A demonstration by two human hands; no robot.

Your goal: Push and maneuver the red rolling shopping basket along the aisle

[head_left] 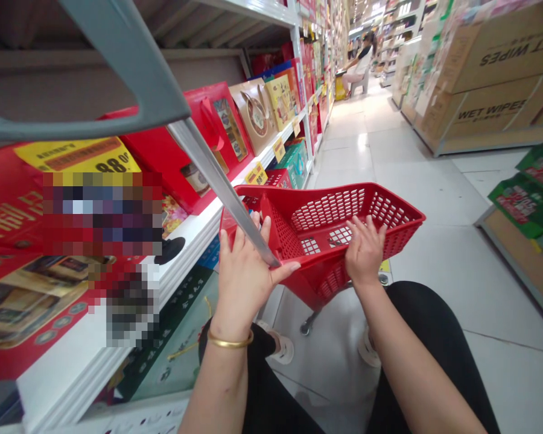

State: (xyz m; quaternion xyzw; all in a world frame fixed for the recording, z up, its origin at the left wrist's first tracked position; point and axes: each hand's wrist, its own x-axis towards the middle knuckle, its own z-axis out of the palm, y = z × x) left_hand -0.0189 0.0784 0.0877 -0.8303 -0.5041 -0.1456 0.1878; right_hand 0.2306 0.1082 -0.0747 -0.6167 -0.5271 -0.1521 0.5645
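Note:
A red plastic shopping basket point(328, 196) on wheels stands on the floor in front of my knees, its holed walls and floor showing. From its left end a metal pole point(217, 181) rises to a grey handle point(131, 66) close to the camera. My left hand point(247, 271), a gold bangle at its wrist, lies on the basket's left end with fingers spread and thumb stretched out; the pole crosses in front of its fingers. Over the near rim reaches my right hand point(365, 250), its fingers apart and slightly bent, holding nothing visible.
Left, a white shelf point(163, 289) carries red gift boxes point(199, 138) and yellow price tags point(278, 149). Right stand wet wipes cartons point(489, 111) and green packs point(527, 202). A tiled aisle point(362, 144) runs ahead to a seated person point(362, 63).

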